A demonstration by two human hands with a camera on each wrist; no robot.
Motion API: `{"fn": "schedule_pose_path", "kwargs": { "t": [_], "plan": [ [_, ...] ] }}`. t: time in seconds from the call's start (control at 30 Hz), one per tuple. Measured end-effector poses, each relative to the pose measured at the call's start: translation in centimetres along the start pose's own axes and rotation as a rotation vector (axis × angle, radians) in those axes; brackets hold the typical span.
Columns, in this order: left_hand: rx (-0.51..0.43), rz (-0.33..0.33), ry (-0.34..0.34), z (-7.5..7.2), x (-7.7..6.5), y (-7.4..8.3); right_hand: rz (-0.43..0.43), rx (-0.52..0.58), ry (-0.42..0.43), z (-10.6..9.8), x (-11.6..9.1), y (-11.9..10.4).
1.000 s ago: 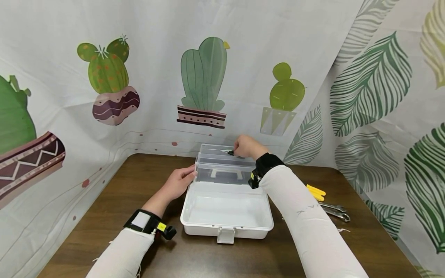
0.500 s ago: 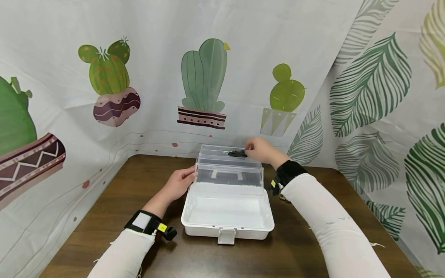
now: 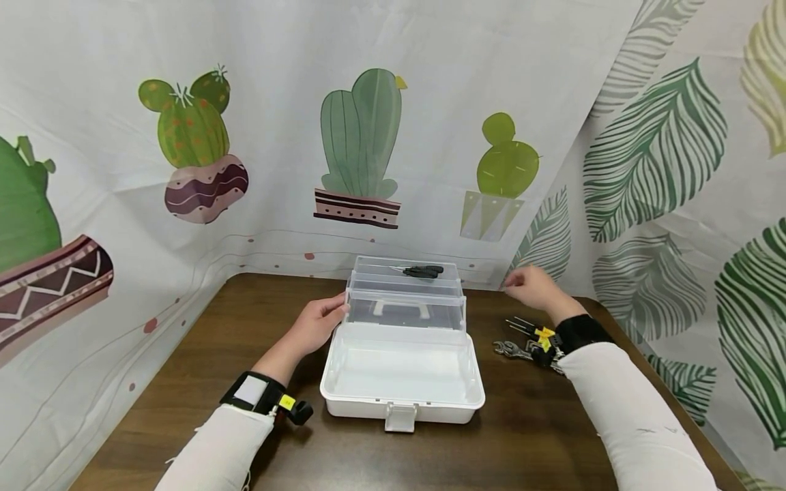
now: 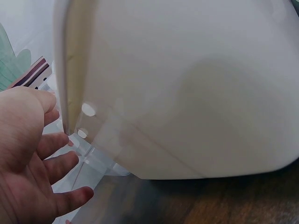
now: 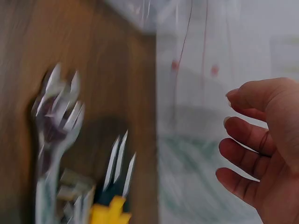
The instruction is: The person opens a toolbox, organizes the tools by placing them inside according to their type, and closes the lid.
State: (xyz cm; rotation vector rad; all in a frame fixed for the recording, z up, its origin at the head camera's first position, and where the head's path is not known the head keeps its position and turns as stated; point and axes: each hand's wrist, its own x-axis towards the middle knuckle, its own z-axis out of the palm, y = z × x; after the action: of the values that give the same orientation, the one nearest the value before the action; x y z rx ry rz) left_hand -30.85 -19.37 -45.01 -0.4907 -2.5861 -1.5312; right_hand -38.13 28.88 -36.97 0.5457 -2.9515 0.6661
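Note:
A white toolbox (image 3: 402, 372) stands opened on the table, its clear tiered lid (image 3: 362, 310) tipped back. Several black-handled screwdrivers (image 3: 424, 272) lie in the rearmost clear compartment. At the lid's left edge, the thumb and index finger of my left hand (image 3: 312, 327) pinch the clear plastic, while the other fingers spread loosely in the left wrist view. My right hand (image 3: 535, 290) hovers right of the box, above the table's back edge. Its fingers are loosely bent and hold nothing in the right wrist view (image 5: 266, 144).
Wrenches (image 3: 511, 350) lie right of the box, beside yellow-and-black screwdrivers (image 3: 543, 334) whose shafts point toward the box. Small metal pieces (image 5: 74, 193) lie between them. My right wrist camera partly covers these tools from above. A printed cloth (image 3: 276, 136) hangs behind the table (image 3: 215, 341).
My right hand let go of a black-handled screwdriver in the rear compartment and moved right, away from the box, uncovering the screwdrivers there. My left hand has stayed at the lid.

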Motion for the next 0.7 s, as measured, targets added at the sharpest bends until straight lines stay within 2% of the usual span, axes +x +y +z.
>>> {"fn": "schedule_pose_path", "kwargs": {
  "t": [0.13, 0.37, 0.6, 0.7],
  "plan": [
    [-0.006, -0.001, -0.001, -0.1, 0.0, 0.0, 0.104, 0.003, -0.071, -0.1, -1.9, 3.3],
    [0.018, -0.004, 0.013, -0.1, -0.1, 0.2, 0.182, -0.015, -0.152, 0.6, -4.0, 7.2],
    [0.016, 0.012, 0.014, 0.2, 0.0, 0.1, 0.278, -0.013, -0.174, 1.5, -5.2, 8.8],
    [0.022, 0.013, 0.015, 0.2, 0.0, 0.2, 0.295, 0.0, -0.179, 1.7, -5.4, 9.0]
  ]
}}
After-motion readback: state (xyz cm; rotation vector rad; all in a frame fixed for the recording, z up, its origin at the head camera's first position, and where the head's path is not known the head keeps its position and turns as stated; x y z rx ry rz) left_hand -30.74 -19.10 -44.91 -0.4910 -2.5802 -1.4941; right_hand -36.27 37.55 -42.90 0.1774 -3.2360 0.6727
